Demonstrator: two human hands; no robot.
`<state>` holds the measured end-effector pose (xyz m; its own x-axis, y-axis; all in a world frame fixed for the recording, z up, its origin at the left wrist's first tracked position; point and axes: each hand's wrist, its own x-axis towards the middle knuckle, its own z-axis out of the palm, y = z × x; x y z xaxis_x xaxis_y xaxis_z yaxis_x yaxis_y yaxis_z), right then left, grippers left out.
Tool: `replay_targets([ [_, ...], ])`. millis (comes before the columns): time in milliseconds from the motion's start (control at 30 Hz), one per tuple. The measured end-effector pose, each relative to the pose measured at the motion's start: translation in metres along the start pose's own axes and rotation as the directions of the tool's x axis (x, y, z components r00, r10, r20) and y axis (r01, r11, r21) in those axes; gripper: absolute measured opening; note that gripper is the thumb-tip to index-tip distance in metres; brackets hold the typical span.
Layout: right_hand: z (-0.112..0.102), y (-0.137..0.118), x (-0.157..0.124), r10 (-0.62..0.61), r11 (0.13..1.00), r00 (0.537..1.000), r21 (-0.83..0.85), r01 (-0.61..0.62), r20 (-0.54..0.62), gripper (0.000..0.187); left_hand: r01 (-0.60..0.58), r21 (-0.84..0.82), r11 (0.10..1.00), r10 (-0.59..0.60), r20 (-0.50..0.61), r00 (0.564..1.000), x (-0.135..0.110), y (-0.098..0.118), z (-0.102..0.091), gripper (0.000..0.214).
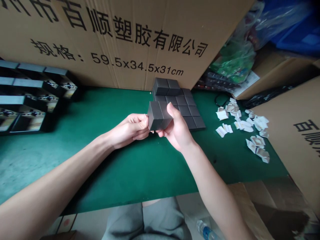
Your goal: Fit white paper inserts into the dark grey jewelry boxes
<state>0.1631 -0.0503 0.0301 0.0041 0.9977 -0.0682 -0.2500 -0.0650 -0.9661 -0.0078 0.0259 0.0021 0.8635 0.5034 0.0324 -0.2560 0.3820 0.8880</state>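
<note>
Both my hands hold a pair of dark grey cube-shaped boxes [159, 115] side by side above the green table [120, 166]. My left hand [130, 129] pinches the left face with closed fingers. My right hand [176, 130] grips the right side, thumb lying over the top. Just behind them several more grey cubes [183, 108] lie in a flat grid on the table, with two stacked at the back against the cardboard.
A big printed cardboard box [125, 36] walls off the back. Black open boxes [32, 96] stand at the left. Scraps of white paper [246, 128] litter the right. More cartons [295, 133] crowd the right edge. A plastic bottle [206, 230] lies below the table.
</note>
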Motion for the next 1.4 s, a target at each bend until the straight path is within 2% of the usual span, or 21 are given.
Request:
replay_targets([
  [167, 0.002, -0.001, 0.001, -0.008, 1.000, 1.000, 0.019, 0.009, -0.026, 0.060, 0.021, -0.030, 0.999, -0.023, -0.061, 0.998, 0.002, 0.002, 0.002, 0.048],
  [267, -0.002, -0.004, 0.003, -0.073, 0.997, 0.992, 0.005, 0.074, -0.104, 0.057, 0.022, -0.026, 0.999, -0.026, -0.156, 0.987, 0.005, 0.003, 0.003, 0.040],
  [367, -0.014, -0.012, 0.005, -0.172, 0.985, 0.961, -0.042, 0.167, -0.217, 0.052, 0.034, 0.030, 0.999, -0.025, -0.254, 0.967, 0.008, 0.004, 0.001, 0.041],
  [467, -0.034, -0.020, 0.006, -0.291, 0.952, 0.888, -0.197, 0.234, -0.356, 0.048, 0.029, 0.078, 0.996, -0.004, -0.305, 0.952, 0.009, 0.005, -0.002, 0.040],
  [567, -0.061, -0.027, 0.006, -0.449, 0.876, 0.754, -0.403, 0.265, -0.479, 0.052, 0.039, 0.213, 0.976, 0.029, -0.309, 0.951, 0.007, 0.006, -0.003, 0.040],
  [633, -0.080, -0.033, 0.005, -0.518, 0.819, 0.694, -0.524, 0.234, -0.500, 0.058, 0.073, 0.368, 0.927, 0.045, -0.302, 0.952, 0.004, 0.007, -0.001, 0.043],
  [700, -0.098, -0.042, 0.006, -0.528, 0.760, 0.704, -0.635, 0.142, -0.475, 0.063, 0.113, 0.517, 0.848, 0.044, -0.281, 0.959, 0.003, 0.007, 0.004, 0.046],
  [800, -0.115, -0.059, 0.012, -0.485, 0.615, 0.779, -0.788, -0.019, -0.398, 0.067, 0.109, 0.664, 0.740, 0.046, -0.212, 0.976, 0.001, 0.003, 0.011, 0.049],
  [933, -0.122, -0.077, 0.032, -0.417, 0.302, 0.881, -0.948, -0.101, -0.226, 0.064, -0.035, 0.842, 0.538, 0.152, -0.056, 0.987, 0.001, -0.007, 0.014, 0.042],
  [1000, -0.120, -0.081, 0.044, -0.343, 0.205, 0.924, -0.974, -0.100, -0.167, 0.064, -0.114, 0.896, 0.429, 0.229, 0.014, 0.973, 0.001, -0.011, 0.012, 0.036],
  [1100, -0.118, -0.082, 0.061, -0.282, 0.175, 0.949, -0.980, -0.093, -0.140, 0.064, -0.184, 0.933, 0.308, 0.293, 0.091, 0.952, 0.001, -0.016, 0.008, 0.029],
  [1233, -0.119, -0.081, 0.073, -0.296, 0.256, 0.946, -0.965, -0.052, -0.130, 0.062, -0.255, 0.954, 0.159, 0.327, 0.192, 0.925, 0.000, -0.019, 0.009, 0.032],
  [1300, -0.122, -0.077, 0.070, -0.356, 0.301, 0.925, -0.954, -0.019, -0.131, 0.057, -0.282, 0.955, 0.093, 0.336, 0.237, 0.912, 0.000, -0.021, 0.012, 0.036],
  [1400, -0.124, -0.065, 0.046, -0.500, 0.294, 0.856, -0.956, 0.024, -0.132, 0.042, -0.336, 0.941, 0.034, 0.339, 0.305, 0.890, -0.001, -0.022, 0.019, 0.039],
])
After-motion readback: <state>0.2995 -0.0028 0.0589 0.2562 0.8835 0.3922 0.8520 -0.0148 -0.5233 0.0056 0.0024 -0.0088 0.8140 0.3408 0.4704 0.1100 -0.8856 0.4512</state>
